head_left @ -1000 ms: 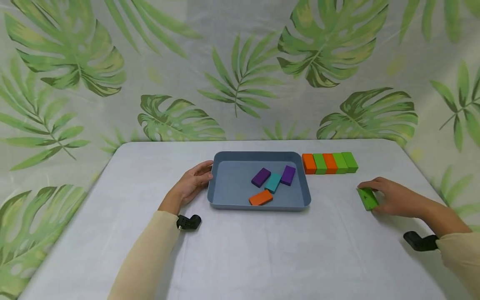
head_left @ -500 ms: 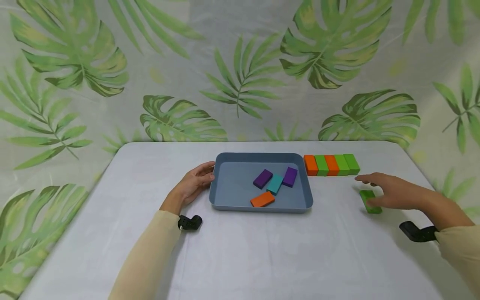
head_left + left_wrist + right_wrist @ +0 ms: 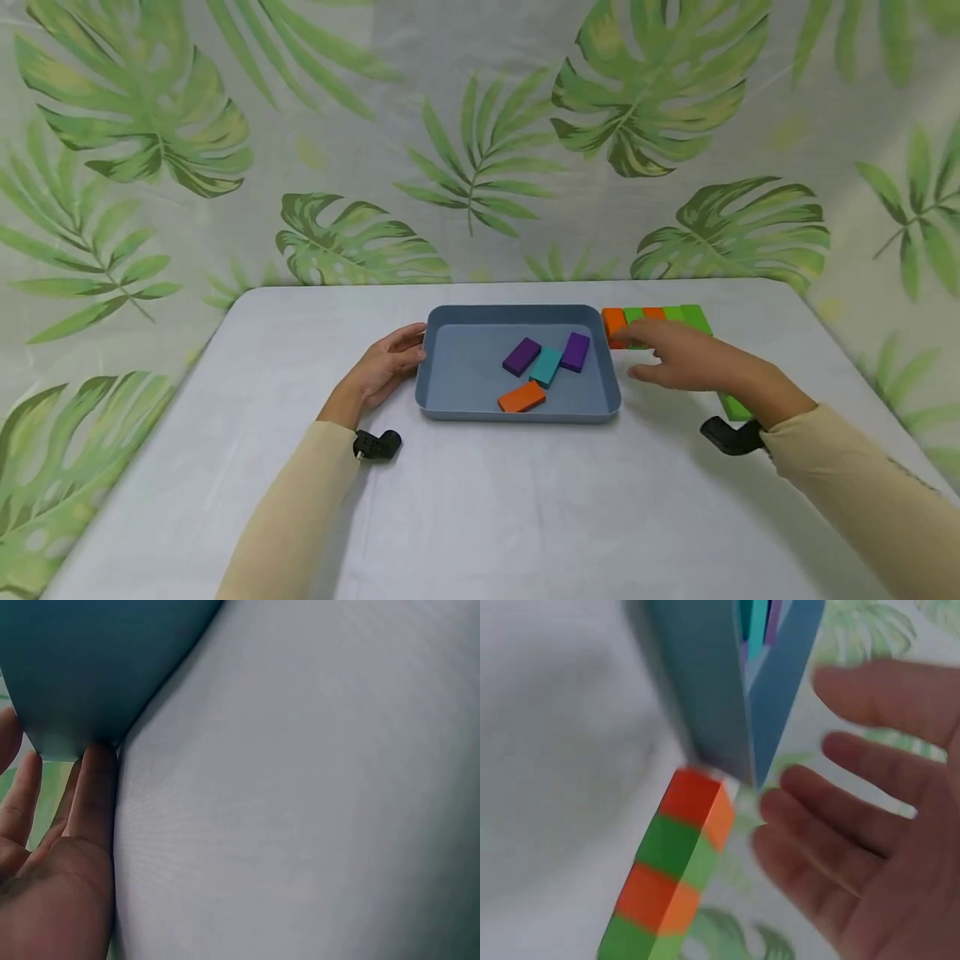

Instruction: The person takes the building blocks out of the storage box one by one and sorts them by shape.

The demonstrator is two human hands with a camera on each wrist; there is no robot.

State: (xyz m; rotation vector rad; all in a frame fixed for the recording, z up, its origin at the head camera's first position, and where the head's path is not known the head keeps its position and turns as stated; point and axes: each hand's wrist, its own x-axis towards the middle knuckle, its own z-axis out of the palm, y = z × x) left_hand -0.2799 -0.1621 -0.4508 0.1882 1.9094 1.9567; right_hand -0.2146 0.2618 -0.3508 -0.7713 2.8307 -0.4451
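Observation:
A blue-grey tray [image 3: 459, 414] holds two purple blocks [image 3: 521, 356], a teal block [image 3: 546, 367] and an orange block [image 3: 522, 397]. At the tray's left side, my left hand [image 3: 382, 367] rests with its fingertips against the outer wall, as the left wrist view also shows. My right hand [image 3: 686, 357] hovers just right of the tray with fingers spread and nothing held. It partly covers a row of orange and green blocks [image 3: 671, 855] that starts at the tray's right end. Under the right wrist, a single green block [image 3: 735, 407] lies partly hidden.
White cloth covers the table [image 3: 480, 508]. A leaf-patterned curtain [image 3: 480, 150] rises behind its back edge and along both sides. Each wrist carries a small black camera [image 3: 377, 445].
My right hand has let go of the lone green block, leaving it on the cloth, and moved left toward the tray. My left hand has stayed at the tray's side.

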